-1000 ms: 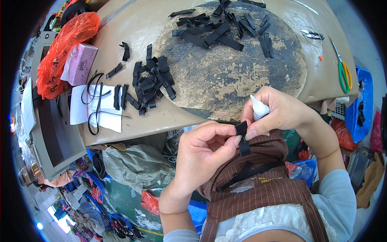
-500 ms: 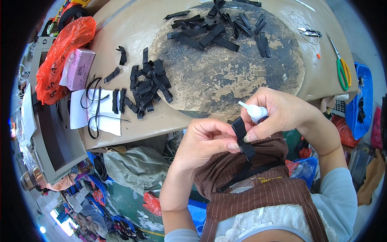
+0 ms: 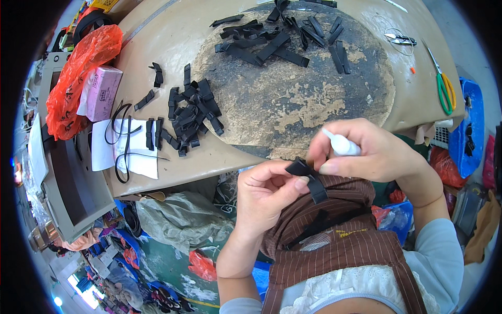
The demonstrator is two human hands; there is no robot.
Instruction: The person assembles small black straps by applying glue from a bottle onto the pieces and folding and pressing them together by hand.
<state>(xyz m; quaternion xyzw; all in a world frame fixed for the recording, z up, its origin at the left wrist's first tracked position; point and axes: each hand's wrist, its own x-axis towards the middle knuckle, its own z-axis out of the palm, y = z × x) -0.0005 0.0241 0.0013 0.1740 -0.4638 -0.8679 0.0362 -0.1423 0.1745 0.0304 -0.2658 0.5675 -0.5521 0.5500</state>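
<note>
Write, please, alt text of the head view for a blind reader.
The left hand pinches a folded black strap piece, while the right hand holds a white nozzle bottle beside it. Beyond, a tan table bears a worn round board, more black pieces and scissors.

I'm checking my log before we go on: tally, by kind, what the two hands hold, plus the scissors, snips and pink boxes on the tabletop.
Black strip in the left hand: 1
White bottle in the right hand: 1
Scissors with green and orange handles: 1
Snips: 1
Pink box: 1
Total: 5
</note>
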